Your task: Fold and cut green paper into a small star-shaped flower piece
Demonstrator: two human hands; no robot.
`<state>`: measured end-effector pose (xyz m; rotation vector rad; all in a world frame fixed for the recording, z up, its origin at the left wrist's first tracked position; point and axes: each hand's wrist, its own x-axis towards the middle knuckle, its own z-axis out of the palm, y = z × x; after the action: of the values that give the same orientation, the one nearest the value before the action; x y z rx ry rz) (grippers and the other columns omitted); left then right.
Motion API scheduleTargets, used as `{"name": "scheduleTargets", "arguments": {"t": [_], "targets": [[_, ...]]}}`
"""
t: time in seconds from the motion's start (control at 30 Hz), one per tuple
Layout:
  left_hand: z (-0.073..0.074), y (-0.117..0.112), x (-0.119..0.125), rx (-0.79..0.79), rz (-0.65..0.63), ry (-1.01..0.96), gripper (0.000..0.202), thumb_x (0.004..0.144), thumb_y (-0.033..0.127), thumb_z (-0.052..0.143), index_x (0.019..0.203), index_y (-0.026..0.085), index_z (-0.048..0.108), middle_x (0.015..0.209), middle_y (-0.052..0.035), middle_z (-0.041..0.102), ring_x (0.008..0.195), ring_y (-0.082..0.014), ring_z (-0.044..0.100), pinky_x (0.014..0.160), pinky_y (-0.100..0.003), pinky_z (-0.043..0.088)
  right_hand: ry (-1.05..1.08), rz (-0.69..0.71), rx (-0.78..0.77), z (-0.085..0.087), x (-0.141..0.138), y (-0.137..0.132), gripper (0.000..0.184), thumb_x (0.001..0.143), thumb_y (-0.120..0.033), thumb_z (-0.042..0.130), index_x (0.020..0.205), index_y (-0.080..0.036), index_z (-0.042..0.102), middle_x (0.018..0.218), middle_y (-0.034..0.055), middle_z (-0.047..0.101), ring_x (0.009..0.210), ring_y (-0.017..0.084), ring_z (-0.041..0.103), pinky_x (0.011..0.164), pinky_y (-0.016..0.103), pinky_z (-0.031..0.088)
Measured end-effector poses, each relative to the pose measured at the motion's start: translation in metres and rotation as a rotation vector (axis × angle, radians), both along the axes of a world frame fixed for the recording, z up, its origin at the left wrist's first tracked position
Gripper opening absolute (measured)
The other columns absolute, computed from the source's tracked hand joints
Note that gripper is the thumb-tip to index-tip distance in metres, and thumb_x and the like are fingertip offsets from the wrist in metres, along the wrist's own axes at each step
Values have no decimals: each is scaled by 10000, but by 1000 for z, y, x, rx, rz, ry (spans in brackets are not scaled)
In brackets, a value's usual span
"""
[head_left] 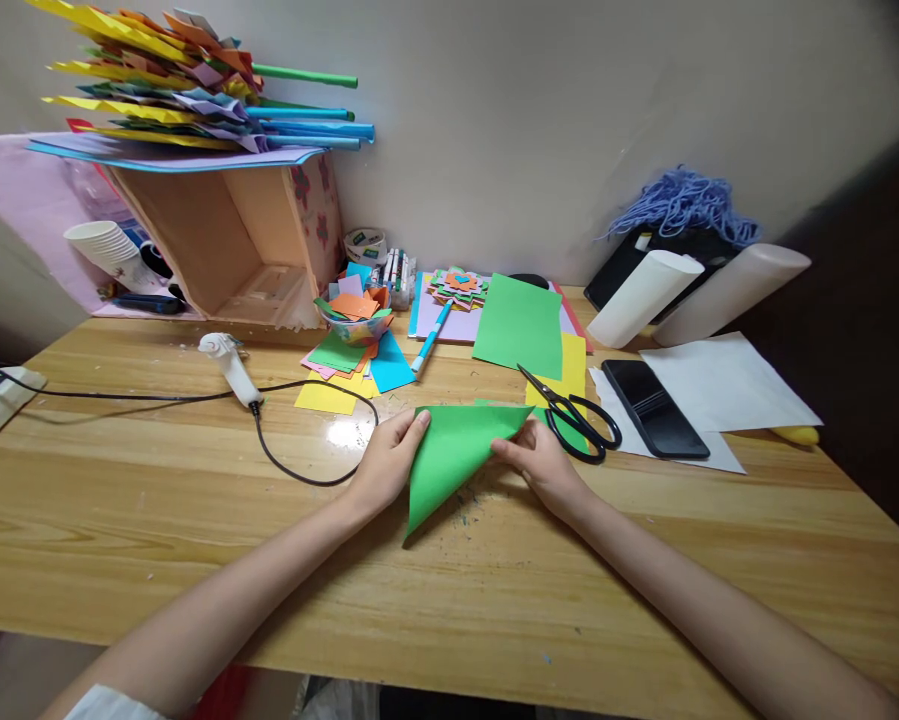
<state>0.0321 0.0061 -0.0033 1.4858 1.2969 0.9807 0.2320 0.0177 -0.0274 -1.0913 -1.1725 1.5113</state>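
A sheet of green paper (453, 455), folded into a triangle, is held up over the front middle of the table. My left hand (390, 452) pinches its left edge, thumb on the near face. On the other side, my right hand (540, 458) grips the slanting edge near the upper right corner, with some fingers hidden behind the paper. Black-handled scissors (573, 410) lie just beyond my right hand, over yellow paper (575, 362) and a green piece. Farther back rests a flat green sheet (520, 325).
A glue gun (231, 368) with a looping black cord lies at left. A bowl of paper scraps (355, 325), a blue marker (432, 335) and a layered paper flower (460, 285) stand behind. At right are a phone (653, 408) and white rolls (644, 300); an open box (299, 240) stands back left.
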Motion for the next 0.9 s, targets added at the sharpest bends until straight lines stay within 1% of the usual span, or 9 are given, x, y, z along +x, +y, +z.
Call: {"name": "scheduleTargets", "arguments": {"t": [0.1, 0.17, 0.23, 0.33, 0.43, 0.57, 0.7, 0.83, 0.9], "targets": [[-1, -1, 1, 0, -8, -28, 348, 854, 441, 380, 628, 177, 386, 610, 32, 375, 592, -110, 357, 541, -224, 297, -37, 73, -52, 4, -6, -7, 382, 573, -384, 754, 838, -173, 578, 797, 55, 673, 680, 195, 632, 610, 316, 548], [0, 0, 0, 11, -25, -12, 354, 850, 438, 386, 614, 173, 397, 597, 33, 382, 581, -108, 364, 536, -224, 294, -54, 51, -63, 6, -7, -8, 339, 600, -400, 735, 797, -163, 595, 702, 39, 670, 594, 172, 623, 582, 303, 545], [2, 1, -2, 43, -67, 44, 363, 846, 428, 396, 593, 168, 413, 577, 32, 396, 571, -108, 383, 533, -224, 293, -33, 7, -51, 6, -5, -6, 319, 640, -404, 708, 823, -167, 600, 656, 18, 657, 549, 152, 608, 548, 277, 533], [7, 2, -6, 68, -187, 151, 362, 846, 395, 398, 576, 161, 455, 544, 25, 458, 552, -113, 436, 535, -224, 311, -1, -2, -27, 5, 0, -1, 251, 706, -395, 660, 827, -184, 597, 697, 10, 658, 586, 142, 613, 547, 247, 518], [11, 1, -7, 6, -266, 186, 346, 844, 381, 390, 578, 167, 445, 521, 28, 477, 497, -105, 454, 496, -214, 322, 6, 20, 1, 4, 2, 2, 223, 733, -401, 633, 816, -198, 598, 767, 15, 668, 665, 156, 628, 617, 264, 523], [13, -3, -6, -90, -298, 164, 340, 832, 411, 394, 588, 176, 414, 524, 38, 448, 431, -94, 454, 435, -205, 322, -10, -32, 49, 4, 2, 4, 330, 681, -390, 686, 943, -217, 586, 825, 13, 672, 724, 172, 634, 705, 302, 518], [13, -3, -5, -118, -318, 166, 344, 828, 414, 402, 581, 176, 426, 543, 30, 478, 414, -92, 463, 434, -212, 333, -51, -57, 65, 3, 6, 8, 237, 746, -428, 612, 794, -197, 598, 748, 17, 666, 672, 172, 626, 647, 291, 509], [11, 0, -6, -150, -342, 148, 346, 831, 414, 399, 590, 172, 455, 549, 21, 510, 425, -100, 477, 449, -217, 346, -43, -74, 107, 2, 10, 12, 221, 710, -375, 666, 853, -218, 606, 805, 4, 665, 747, 164, 626, 696, 275, 503], [11, 0, -6, -156, -355, 137, 349, 831, 410, 402, 594, 165, 481, 549, 13, 523, 447, -104, 481, 465, -217, 352, -63, -88, 139, 2, 12, 14, 227, 674, -341, 705, 840, -227, 602, 779, -8, 657, 739, 156, 620, 667, 254, 502]]}}
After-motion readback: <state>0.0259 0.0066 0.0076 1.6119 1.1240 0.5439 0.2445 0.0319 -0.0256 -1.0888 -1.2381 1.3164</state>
